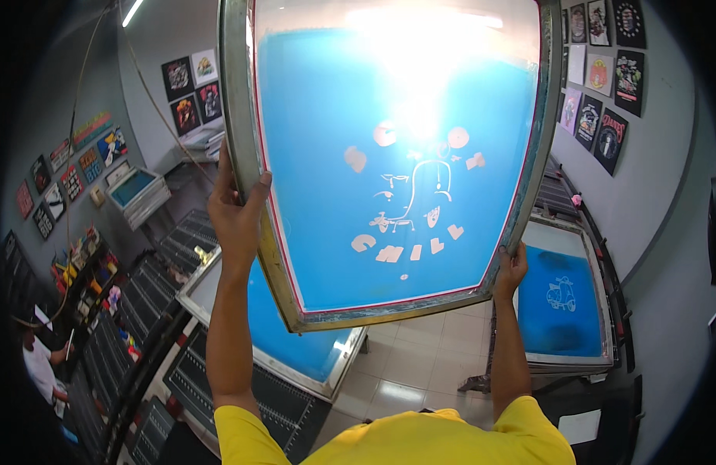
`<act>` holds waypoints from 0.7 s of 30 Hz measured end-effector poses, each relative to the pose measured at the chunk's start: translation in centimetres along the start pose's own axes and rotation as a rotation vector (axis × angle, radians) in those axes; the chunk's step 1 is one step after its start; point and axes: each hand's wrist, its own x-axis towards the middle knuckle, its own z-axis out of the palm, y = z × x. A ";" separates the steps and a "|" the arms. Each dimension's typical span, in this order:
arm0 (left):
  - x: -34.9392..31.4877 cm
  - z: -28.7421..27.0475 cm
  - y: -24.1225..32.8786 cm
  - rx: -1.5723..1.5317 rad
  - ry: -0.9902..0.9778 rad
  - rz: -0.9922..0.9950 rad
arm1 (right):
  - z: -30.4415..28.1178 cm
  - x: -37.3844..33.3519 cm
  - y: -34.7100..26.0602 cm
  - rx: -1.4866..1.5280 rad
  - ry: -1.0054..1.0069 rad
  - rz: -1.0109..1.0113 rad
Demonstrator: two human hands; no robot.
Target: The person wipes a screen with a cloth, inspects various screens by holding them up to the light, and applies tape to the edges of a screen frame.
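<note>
While both arms reach up from the lower edge, the left hand (235,213) is closed around the left rail of a large printing screen (396,167), thumb hooked over the front of the metal frame and fingers behind it, and the right hand (511,269) curls shut around the lower right corner of the same frame. That screen hangs in the air in front of the person, tilted up toward a bright ceiling light (420,46) that shines through its blue mesh and shows a pale cartoon design cut into the coating. It looks rigid at the rim but delicate in the middle: the stretched mesh would likely dent or tear under a fingertip, so the rails are the sensible places to hold, well apart as they are now. Being wide and flat, it probably feels awkward rather than heavy. Below lie two more blue screens (559,306) on racks, and framed prints (606,132) cover the grey walls.
</note>
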 end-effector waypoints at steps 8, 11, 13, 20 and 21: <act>-6.9 -3.9 2.4 0.072 0.090 -0.118 | -2.1 -3.8 -1.2 -0.044 -0.099 0.133; -10.1 -5.7 3.1 0.081 0.141 -0.119 | -2.8 -5.4 -1.4 -0.130 -0.128 0.166; -12.7 -7.7 3.2 0.076 0.180 -0.161 | -3.2 -6.5 -2.1 -0.203 -0.178 0.178; -22.6 -17.4 8.0 0.119 0.340 -0.274 | -0.7 -13.7 -6.8 -0.182 -0.405 0.152; -24.1 -18.7 9.1 0.156 0.365 -0.264 | -0.1 -15.1 -7.7 -0.204 -0.421 0.126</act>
